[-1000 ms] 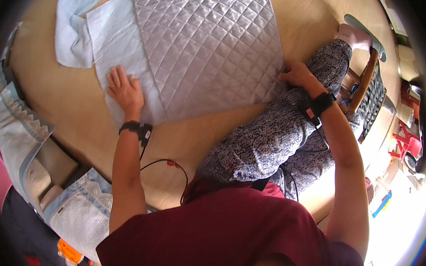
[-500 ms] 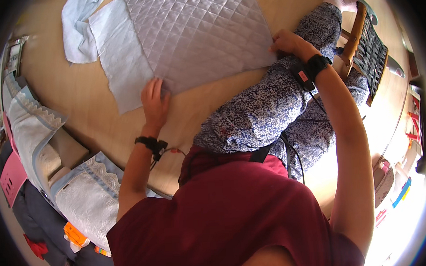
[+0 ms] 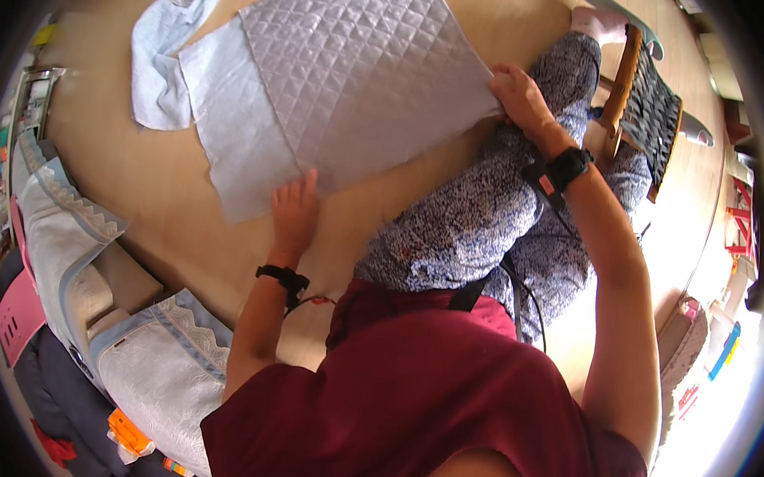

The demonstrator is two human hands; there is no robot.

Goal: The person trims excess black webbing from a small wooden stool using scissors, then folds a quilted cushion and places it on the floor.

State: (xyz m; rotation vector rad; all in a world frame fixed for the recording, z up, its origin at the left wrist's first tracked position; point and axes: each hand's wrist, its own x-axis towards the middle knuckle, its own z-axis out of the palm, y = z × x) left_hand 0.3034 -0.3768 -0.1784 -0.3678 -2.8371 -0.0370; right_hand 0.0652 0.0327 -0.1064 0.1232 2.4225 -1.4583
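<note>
Pale-wood floor point(image 3: 114, 152) bears quilted grey fabric point(image 3: 358, 82) pinched by the right hand point(image 3: 523, 103), left hand point(image 3: 296, 212) uncurled, sofa point(image 3: 128, 279) at left.

Place: a home, seemingly a living room
Sofa point(image 3: 135, 279): draped with lace-trimmed covers point(image 3: 153, 372)
Floor point(image 3: 108, 105): wood-toned, in front of the sofa
Woven seat point(image 3: 658, 107): wooden-framed, across from the sofa
Pink plastic piece point(image 3: 23, 310): beside the sofa

Left hand point(image 3: 297, 215): spread, palm down. Right hand point(image 3: 523, 101): curled. Left arm point(image 3: 256, 329): angled forward. Right arm point(image 3: 621, 288): reaching farther forward, slightly bent.
</note>
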